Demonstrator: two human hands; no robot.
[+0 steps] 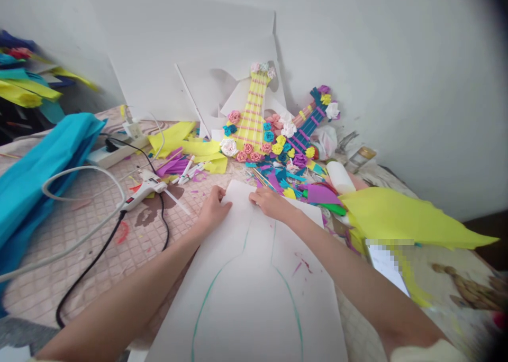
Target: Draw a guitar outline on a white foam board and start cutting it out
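Note:
A large white paper sheet point(246, 298) lies in front of me, with a guitar-like outline drawn on it in green. My left hand point(214, 209) grips the sheet's upper left edge, its fingers curled there and the thumb over the paper. At the far edge, my right hand point(272, 203) is closed on the same sheet with bent fingers; its fingertips are partly hidden. Beyond my hands, a yellow paper guitar point(254, 110) trimmed with paper roses leans upright. A smaller blue and purple guitar point(308, 126) leans beside it on the right.
A glue gun point(145, 192) with a black cord lies left of the sheet, near a power strip point(115, 149). Blue crepe paper point(51, 166) covers the left side. Coloured scraps point(278, 177), a white roll point(340, 177), a glass jar point(361, 158) and yellow crepe paper point(408, 216) lie right.

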